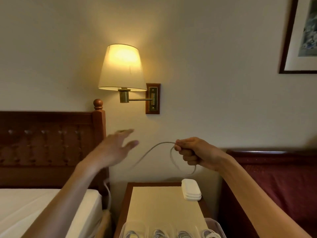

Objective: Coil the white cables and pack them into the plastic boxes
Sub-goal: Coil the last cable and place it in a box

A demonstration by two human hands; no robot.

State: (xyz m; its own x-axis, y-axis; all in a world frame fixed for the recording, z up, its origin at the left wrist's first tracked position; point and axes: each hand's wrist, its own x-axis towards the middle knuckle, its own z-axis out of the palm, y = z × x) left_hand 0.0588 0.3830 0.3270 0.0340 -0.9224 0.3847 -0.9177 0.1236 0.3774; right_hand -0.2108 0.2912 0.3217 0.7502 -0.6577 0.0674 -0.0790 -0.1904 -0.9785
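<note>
My right hand (193, 152) is raised in front of the wall and grips a white cable (155, 147) in a fist. One loop of it hangs under the fist, and a free strand arcs down to the left. My left hand (116, 146) is held up to the left of the cable, fingers spread and blurred, touching nothing. At the bottom edge stands a clear plastic box (215, 224) with several coiled white cables (208, 234) inside, only partly in view.
A nightstand (163, 203) with a pale top stands between a bed (25, 203) on the left and a red headboard (274, 177) on the right. A stack of white lids (190, 189) lies at its back right. A lit wall lamp (122, 68) hangs above.
</note>
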